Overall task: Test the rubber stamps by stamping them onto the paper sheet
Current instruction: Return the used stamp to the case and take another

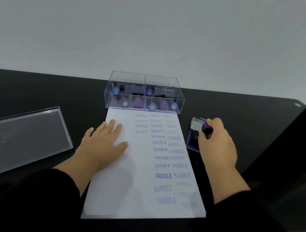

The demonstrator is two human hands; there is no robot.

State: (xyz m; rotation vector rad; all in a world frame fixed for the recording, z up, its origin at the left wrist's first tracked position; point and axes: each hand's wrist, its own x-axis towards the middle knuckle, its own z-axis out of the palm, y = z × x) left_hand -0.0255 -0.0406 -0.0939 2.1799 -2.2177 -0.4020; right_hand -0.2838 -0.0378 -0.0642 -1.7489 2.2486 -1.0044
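Rubber stamp being gripped by curled right hand, long axis tilted, purple handle end pointing up-left over ink pad, paper sheet being pressed by flat, spread left hand

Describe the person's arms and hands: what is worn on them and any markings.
Both arms wear long black sleeves that end just above the wrists. The left hand and right hand are bare: no gloves, rings, watch or markings show.

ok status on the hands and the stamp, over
Left hand flat on paper sheet. Right hand grips purple stamp over ink pad. Nothing blocking the blank left column.
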